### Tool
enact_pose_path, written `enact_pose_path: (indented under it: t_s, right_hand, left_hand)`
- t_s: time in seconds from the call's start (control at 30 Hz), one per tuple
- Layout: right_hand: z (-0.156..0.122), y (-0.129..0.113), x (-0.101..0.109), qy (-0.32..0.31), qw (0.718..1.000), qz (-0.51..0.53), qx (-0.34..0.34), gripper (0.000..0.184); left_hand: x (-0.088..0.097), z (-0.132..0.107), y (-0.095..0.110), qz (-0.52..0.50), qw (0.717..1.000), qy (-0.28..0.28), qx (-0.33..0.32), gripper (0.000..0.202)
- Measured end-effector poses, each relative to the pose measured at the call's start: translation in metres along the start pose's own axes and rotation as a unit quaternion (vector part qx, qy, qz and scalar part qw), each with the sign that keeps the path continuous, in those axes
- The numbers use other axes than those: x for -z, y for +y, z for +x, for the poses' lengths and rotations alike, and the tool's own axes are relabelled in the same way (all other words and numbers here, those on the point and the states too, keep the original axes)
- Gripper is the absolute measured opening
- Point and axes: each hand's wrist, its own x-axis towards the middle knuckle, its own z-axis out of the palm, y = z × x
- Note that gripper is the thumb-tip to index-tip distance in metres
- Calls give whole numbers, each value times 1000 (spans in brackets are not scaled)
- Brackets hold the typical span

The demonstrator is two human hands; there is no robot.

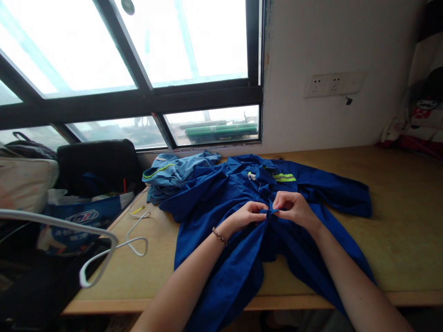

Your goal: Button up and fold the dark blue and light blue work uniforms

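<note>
A dark blue work jacket (214,226) with a yellow-green reflective strip lies spread over the table, its collar toward the wall and its lower part hanging past the front edge. My left hand (247,216), with a beaded bracelet at the wrist, pinches one front edge of the jacket. Close beside it, my right hand (294,210) pinches the other front edge between thumb and fingers. Both hands meet at the front opening and lift the cloth slightly. Any button between the fingertips is too small to make out.
A crumpled lighter blue garment (182,173) lies at the back left of the wooden table (404,240). A white cable (138,240) loops over the left edge. Bags, including a blue one (79,221), stand left of the table. Sockets (334,84) sit on the wall.
</note>
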Motion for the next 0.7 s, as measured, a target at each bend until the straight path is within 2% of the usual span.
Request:
enact_pose_path:
  t_s: [0.1, 0.2, 0.23, 0.3, 0.37, 0.43, 0.47, 0.5, 0.57, 0.63, 0.7]
  right_hand:
    - [1, 3, 1, 48, 994, -96, -13, 17]
    - [3, 13, 5, 107, 966, -236, -7, 10]
    - [4, 18, 7, 114, 953, -281, -2, 7]
    - [4, 32, 12, 117, 925, -360, -10, 9]
    - [3, 48, 18, 125, 897, -419, -66, 34]
    - [2, 61, 20, 126, 877, -441, -146, 61]
    - [1, 66, 20, 107, 878, -432, -174, 65]
    - [2, 69, 19, 74, 888, -413, -186, 60]
    - [3, 69, 11, -5, 918, -359, -168, 39]
    - [4, 65, -1, -67, 941, -310, -118, 22]
    - [5, 57, -12, -84, 951, -292, -47, 22]
  left_hand:
    - [6, 1, 0, 51, 998, 47, -2, 34]
    - [19, 4, 0, 183, 974, 121, -50, 29]
    - [25, 5, -1, 248, 954, 155, -72, 25]
    - [38, 6, -5, 381, 892, 221, -103, 14]
    - [51, 7, -12, 478, 829, 267, -112, 11]
    - [61, 8, -21, 511, 800, 301, -97, 43]
    - [64, 9, -25, 504, 800, 315, -81, 67]
    - [66, 10, -29, 488, 807, 327, -59, 90]
    - [69, 12, -34, 449, 829, 334, -18, 118]
    - [68, 12, -35, 414, 853, 318, -12, 124]
    - [64, 11, -32, 362, 890, 276, -29, 125]
